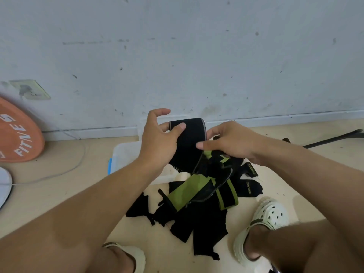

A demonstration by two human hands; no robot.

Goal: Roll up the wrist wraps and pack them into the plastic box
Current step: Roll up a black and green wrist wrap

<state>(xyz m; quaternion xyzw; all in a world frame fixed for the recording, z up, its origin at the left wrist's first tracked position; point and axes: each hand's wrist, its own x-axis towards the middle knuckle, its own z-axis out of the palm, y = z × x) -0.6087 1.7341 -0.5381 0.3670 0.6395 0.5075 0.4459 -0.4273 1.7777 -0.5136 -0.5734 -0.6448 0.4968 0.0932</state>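
Above one plastic box (pixel 126 152), left hand (pixel 157 138) and right hand (pixel 226 142) both pinch one black wrap (pixel 190 138).

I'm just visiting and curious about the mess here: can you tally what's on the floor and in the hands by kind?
Black wrap held by left hand and right hand: 1
Pile of black and green wraps, tangled, pieces uncountable: 1
Plastic box: 1
Orange disc: 1
White clogs: 2
Total: 6
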